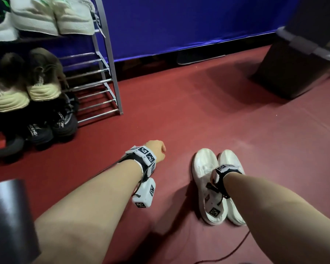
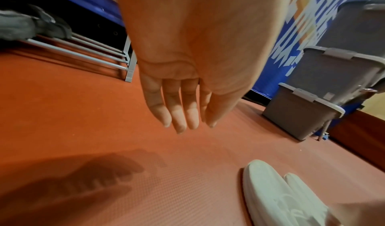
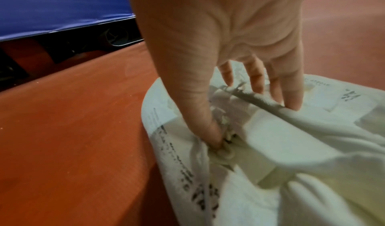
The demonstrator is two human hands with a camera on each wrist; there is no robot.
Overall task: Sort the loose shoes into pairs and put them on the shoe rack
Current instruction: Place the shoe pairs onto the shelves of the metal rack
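Lying side by side and touching on the red floor [image 1: 179, 111], the two white shoes [image 1: 204, 164] run lengthwise away from the person, toes toward the blue wall panel [image 1: 179, 25], heels nearest the camera; the right hand [image 3: 218, 48] reaches down into them, thumb in one opening and fingers [image 3: 291, 89] in the other, pinching the inner walls together. The left hand [image 2: 187, 64] hangs empty above the floor with fingers straight and close together, between the pair and the shoe rack [image 1: 107, 73], which holds other shoes on its left portion.

Open floor [image 1: 179, 115] beside rack [image 1: 111, 73]
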